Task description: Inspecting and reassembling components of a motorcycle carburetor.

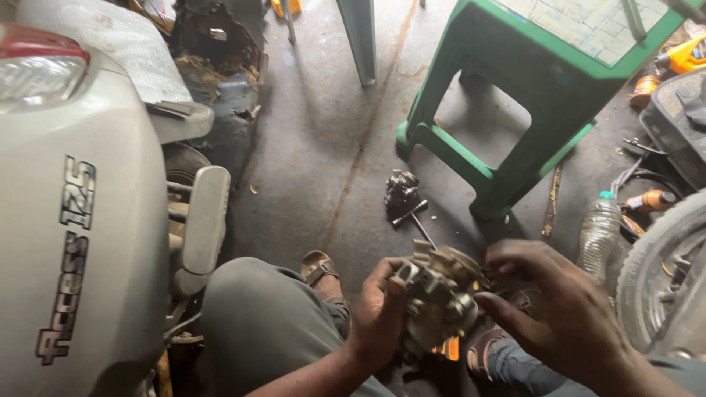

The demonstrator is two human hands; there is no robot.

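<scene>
Left hand (379, 312) fingers wrap the grimy carburetor (440, 294), underside hidden; right hand (566, 309) fingertips pinch its edge, wrist cut off.

Scooter (81, 220) left, stool (515, 110) behind carburetor (441, 294), bottle (599, 231) right

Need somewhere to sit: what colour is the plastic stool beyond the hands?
Green, seen in the head view: the stool.
</scene>
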